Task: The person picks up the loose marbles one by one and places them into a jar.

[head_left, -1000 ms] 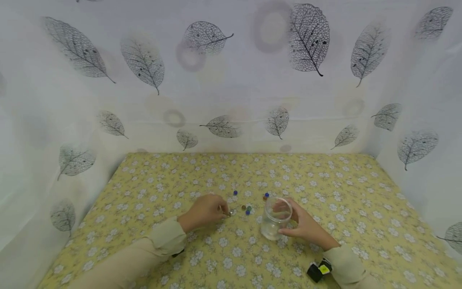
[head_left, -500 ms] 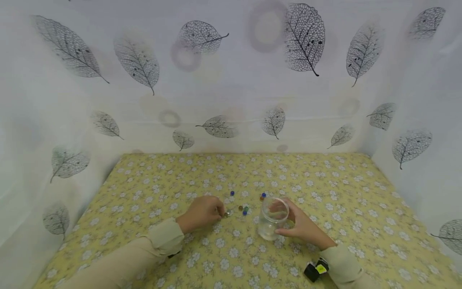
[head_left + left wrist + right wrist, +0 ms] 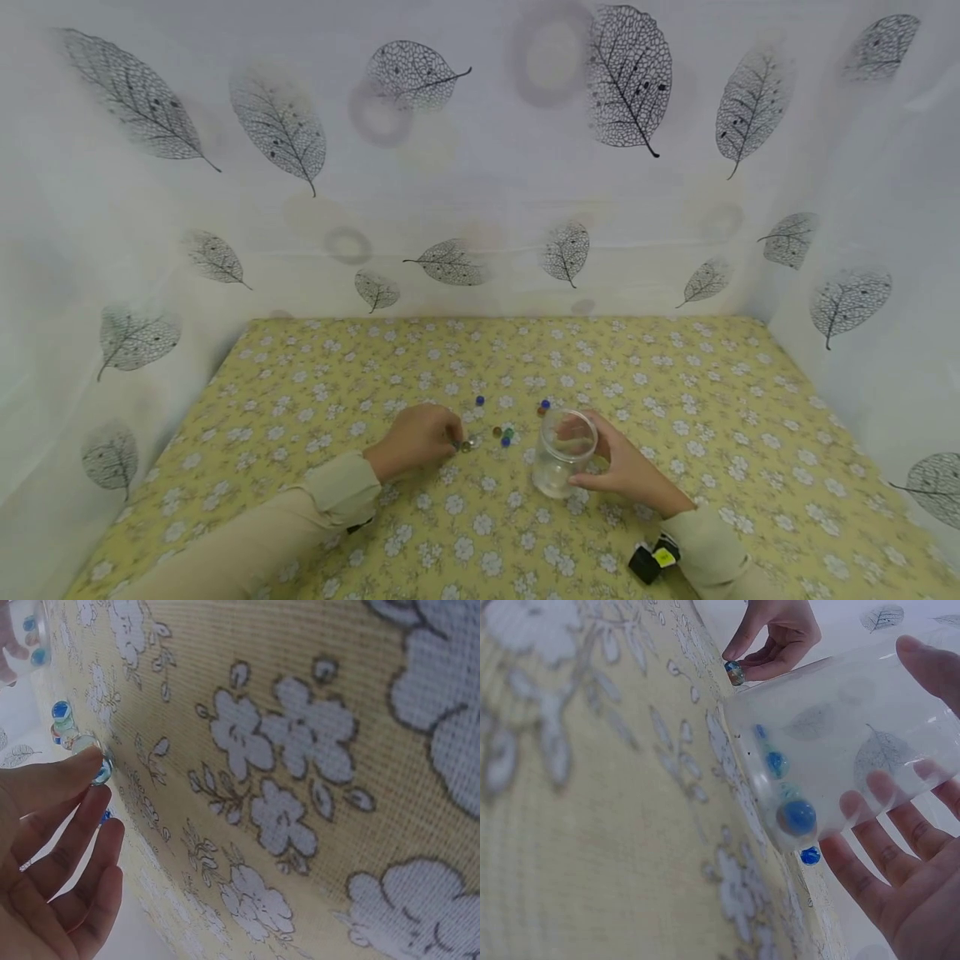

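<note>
My left hand [image 3: 417, 439] pinches a small glass marble [image 3: 99, 766] between thumb and index finger, low over the tablecloth. Its other fingers curl loosely in the left wrist view. Just right of its fingertips lie clear and brownish marbles [image 3: 467, 447]. A brown marble [image 3: 497, 432], a green one [image 3: 508, 432] and a blue one [image 3: 506, 442] form a cluster farther right. My right hand [image 3: 626, 462] grips a clear, open-topped jar [image 3: 557, 477] from its right side, thumb in front and fingers behind. The jar leans slightly on the cloth. Marbles [image 3: 796, 817] show through its glass in the right wrist view.
A blue marble [image 3: 480, 401] lies alone behind the cluster. Another blue marble [image 3: 545, 404] and an orange-brown one [image 3: 542, 411] sit just behind the jar. Yellow flowered cloth [image 3: 360, 367] covers the table, and leaf-printed curtains [image 3: 465, 192] enclose its back and sides.
The head view has shifted slightly, moving everything a little left. My left hand has also drawn slightly left of the clear and brownish marbles. My right hand keeps its grip on the jar.
</note>
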{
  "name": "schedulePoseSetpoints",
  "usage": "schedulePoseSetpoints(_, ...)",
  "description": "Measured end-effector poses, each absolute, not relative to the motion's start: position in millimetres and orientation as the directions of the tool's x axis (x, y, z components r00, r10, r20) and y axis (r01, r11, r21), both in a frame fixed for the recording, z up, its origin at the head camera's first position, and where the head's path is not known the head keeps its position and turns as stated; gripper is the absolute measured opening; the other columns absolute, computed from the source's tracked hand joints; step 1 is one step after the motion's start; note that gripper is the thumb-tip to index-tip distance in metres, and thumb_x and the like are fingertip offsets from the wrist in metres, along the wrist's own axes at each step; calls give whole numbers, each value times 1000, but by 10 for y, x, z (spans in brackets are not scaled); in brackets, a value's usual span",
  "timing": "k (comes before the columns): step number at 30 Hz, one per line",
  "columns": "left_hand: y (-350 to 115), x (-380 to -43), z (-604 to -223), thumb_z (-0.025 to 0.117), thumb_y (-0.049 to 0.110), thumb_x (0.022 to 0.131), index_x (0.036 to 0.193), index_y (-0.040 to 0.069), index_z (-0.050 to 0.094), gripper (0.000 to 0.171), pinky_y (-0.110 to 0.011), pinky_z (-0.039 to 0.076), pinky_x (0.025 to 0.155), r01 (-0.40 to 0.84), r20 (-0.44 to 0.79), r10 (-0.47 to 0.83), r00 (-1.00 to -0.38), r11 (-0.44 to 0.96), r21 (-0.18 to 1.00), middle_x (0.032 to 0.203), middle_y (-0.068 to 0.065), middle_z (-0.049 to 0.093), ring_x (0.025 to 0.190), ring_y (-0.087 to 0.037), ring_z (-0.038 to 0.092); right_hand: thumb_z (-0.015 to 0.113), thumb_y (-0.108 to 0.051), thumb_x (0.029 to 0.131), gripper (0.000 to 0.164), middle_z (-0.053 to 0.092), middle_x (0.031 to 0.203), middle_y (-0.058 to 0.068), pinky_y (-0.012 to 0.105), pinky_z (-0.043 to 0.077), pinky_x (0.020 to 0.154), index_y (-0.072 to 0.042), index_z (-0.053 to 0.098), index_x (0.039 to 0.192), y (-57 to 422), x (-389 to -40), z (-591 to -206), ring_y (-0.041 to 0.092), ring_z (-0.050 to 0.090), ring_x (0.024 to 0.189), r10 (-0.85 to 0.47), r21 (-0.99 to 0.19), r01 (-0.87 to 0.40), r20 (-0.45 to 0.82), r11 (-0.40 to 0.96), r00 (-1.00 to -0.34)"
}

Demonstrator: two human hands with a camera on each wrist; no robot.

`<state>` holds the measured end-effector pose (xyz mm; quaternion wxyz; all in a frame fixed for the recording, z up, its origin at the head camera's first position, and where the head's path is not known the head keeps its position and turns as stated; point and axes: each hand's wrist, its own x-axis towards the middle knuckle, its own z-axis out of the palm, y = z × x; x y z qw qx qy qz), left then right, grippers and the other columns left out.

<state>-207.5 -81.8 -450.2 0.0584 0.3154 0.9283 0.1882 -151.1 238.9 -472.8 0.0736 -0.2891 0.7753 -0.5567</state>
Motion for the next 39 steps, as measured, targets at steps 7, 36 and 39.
schedulePoseSetpoints(7, -825, -2064, -4491, 75, 12, 77, 83, 17, 72, 8, -23, 51, 61, 560, -11, 609, -793, 737, 379, 82, 5, 69, 73, -9, 62, 69, 2, 81, 68, 44, 130, 25, 33, 51, 93, 6, 31, 137, 2388, -1512, -4732, 10, 53, 119, -530, -905, -370, 211, 211, -821)
schedulePoseSetpoints(36, -799, -1989, -4007, 76, 21, 78, 89, 19, 72, 12, -21, 50, 66, 553, 181, 533, -827, 710, 436, 88, 7, 70, 78, -7, 61, 69, 1, 81, 67, 43, 130, 26, 32, 51, 93, 5, 32, 137, 2389, -1512, -4724, 8, 52, 119, -528, -902, -370, 208, 223, -824)
schedulePoseSetpoints(39, -783, -1961, -3923, 76, 21, 78, 91, 19, 72, 13, -21, 50, 66, 574, 227, 535, -813, 677, 460, 90, 6, 71, 79, -8, 62, 69, 1, 81, 68, 43, 130, 25, 33, 51, 93, 5, 32, 138, 2389, -1511, -4721, 12, 52, 119, -528, -902, -370, 206, 224, -824)
